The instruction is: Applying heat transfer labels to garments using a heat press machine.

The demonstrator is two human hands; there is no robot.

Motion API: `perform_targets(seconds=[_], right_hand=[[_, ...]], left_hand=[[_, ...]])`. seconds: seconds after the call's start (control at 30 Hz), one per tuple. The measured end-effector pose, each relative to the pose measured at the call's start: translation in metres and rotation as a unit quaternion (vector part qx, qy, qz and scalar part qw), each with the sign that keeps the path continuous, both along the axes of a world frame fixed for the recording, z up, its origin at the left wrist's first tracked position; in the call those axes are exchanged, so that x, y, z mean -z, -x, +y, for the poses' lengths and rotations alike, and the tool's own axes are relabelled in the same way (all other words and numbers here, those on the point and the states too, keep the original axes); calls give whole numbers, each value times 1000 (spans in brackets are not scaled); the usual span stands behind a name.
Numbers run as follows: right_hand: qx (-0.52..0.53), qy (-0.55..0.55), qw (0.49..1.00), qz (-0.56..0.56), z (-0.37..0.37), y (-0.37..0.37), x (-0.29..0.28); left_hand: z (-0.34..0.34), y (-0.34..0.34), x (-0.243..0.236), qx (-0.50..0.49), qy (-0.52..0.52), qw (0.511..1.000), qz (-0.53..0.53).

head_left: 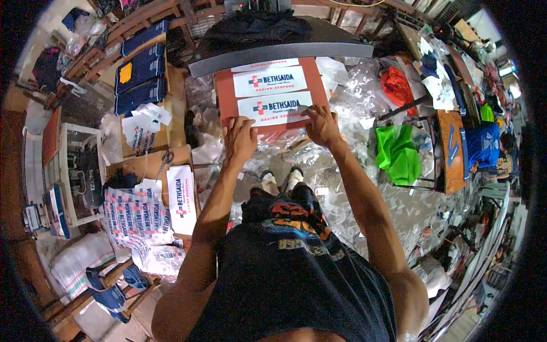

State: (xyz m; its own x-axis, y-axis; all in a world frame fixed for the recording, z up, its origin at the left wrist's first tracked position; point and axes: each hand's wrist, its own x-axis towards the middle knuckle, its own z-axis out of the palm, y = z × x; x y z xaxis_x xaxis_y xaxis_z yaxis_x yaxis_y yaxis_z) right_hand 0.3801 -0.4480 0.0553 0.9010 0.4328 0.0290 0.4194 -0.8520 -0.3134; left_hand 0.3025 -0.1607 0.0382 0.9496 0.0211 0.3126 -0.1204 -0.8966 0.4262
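Observation:
A white sheet (268, 109) printed with a red and grey cross and dark lettering lies on a red-brown board (225, 94). My left hand (240, 138) is at the near left corner of this sheet, fingers bent together over it by the board's near edge. At its near right corner is my right hand (323, 128), with bent fingers pressed on the sheet and the thumb side hidden. Beyond it on the same board, a second sheet (270, 81) with matching print lies flat, and part of a third shows under a dark curved machine edge (279, 54).
To my left, a side table holds scissors (165, 162), a stacked printed sheet (182, 199) and a heap of printed plastic (137, 214). Folded dark blue cloths (139, 71) lie farther back. Green bags (399, 154) and a red one (396, 88) are on the right. Scraps litter the floor.

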Motion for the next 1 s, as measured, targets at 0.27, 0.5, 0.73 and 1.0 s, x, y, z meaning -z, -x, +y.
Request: perform_targets(seconds=[0.27,0.5,0.73,1.0], right_hand=[[-8,-6,999,-31,-1,7,4],[-6,17,1000,3,-2,3,4],[-1,49,999,1,2,5,0],[-9,64,998,25,4,6,-11]], left_hand=[[0,-1,0,5,5,1000,-10],[-1,0,-4,9,5,1000,0],[-11,7,-6,24,1,999,41],[-8,2,3,33,2,999,17]])
